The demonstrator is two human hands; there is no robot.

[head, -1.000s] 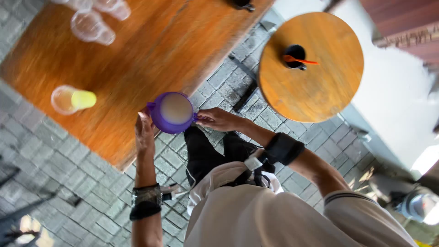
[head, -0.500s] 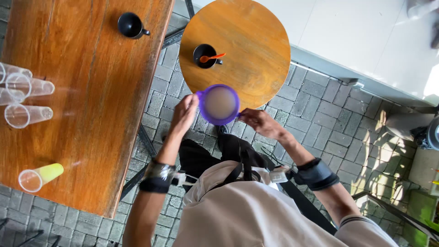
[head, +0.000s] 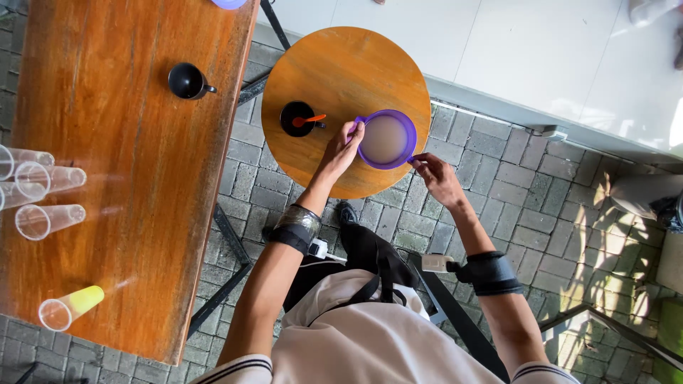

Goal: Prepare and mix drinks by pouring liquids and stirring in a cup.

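Nearest on the long wooden table (head: 128,213) at the left, a clear plastic cup (head: 69,307) lies on its side with something yellow in its bottom; farther along, a cluster of clear cups (head: 35,192) lies tipped over and looks empty. The purple jug (head: 386,139), which half a second ago was carried in the air between the two tables, now sits at or just above the near right part of the round wooden table (head: 345,78); I cannot tell whether it already rests there. It holds a pale, milky-brown liquid nearly to the rim. The left hand (head: 343,148) is closed on its left rim by the spout, and the right hand (head: 435,176) pinches the handle side at its near right edge. Just left of the jug stands a black cup (head: 297,119) with an orange spoon (head: 310,119) in it, contents dark. Farther left, on the long table, is another black cup (head: 188,80).
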